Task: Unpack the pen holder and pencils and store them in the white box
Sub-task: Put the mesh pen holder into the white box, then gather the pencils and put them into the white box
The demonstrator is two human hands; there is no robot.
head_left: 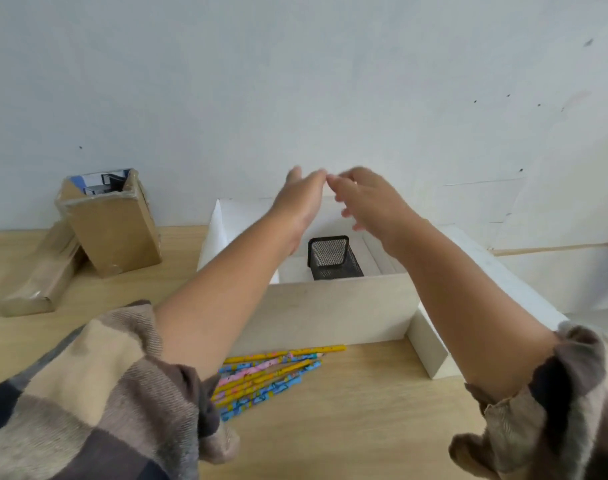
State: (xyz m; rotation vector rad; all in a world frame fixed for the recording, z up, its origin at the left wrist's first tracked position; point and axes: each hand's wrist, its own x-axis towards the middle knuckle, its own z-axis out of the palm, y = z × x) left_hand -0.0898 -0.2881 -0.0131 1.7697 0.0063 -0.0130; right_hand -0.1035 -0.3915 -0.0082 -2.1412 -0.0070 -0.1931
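Hands are reaching out together above the far edge of the white box [330, 306], fingertips nearly meeting. Left hand [301, 199] is spreading flat and loose, gripping nothing; right hand [368, 199] is hanging with fingers apart, likewise empty — both are smeared by motion, so finger detail is hard to read. Below and between the wrists, the black mesh pen holder [332, 258] is sitting upright inside the box, its base hidden behind the near wall. Nearer than the hands, the pencils [271, 375] are lying in a loose fan on the wooden table [347, 427], their left ends covered by the left sleeve [88, 393]. Left of the grip, a cardboard carton [112, 226] is leaning — its contents unclear.
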